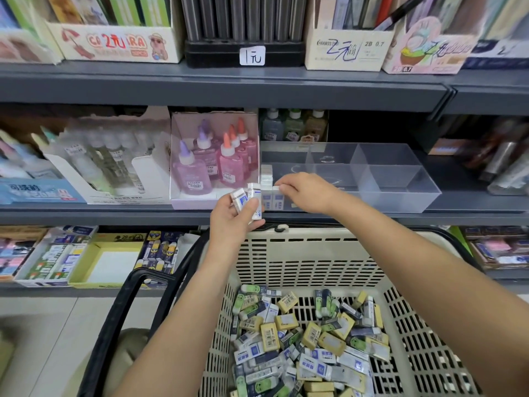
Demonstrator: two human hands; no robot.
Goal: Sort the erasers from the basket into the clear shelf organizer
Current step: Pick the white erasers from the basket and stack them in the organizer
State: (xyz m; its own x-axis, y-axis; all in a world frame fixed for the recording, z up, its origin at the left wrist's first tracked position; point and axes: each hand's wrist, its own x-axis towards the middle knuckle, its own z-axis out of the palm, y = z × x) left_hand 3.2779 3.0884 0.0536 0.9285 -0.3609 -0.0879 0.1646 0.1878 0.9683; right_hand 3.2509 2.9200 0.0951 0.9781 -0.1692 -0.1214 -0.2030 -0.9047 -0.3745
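— What can you read on the top shelf?
— You have "1元" on the white tag (252, 56), "2元" scrawled across the cartoon box (114, 43), and "2B 0.7" on the cream box (347, 50).
— And lower down?
— "2B" on the yellow box (120, 238), "可洗的" on the blue box (34, 190). You can't read the print on the erasers (300, 348) in the basket (309, 245); it's too blurred.

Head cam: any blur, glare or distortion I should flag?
Head view: wide-angle lens bows the shelf edge; centre fairly sharp, including the held erasers; glue bottles at left and the corners smeared; light even, only faint reflections on the clear organizer.
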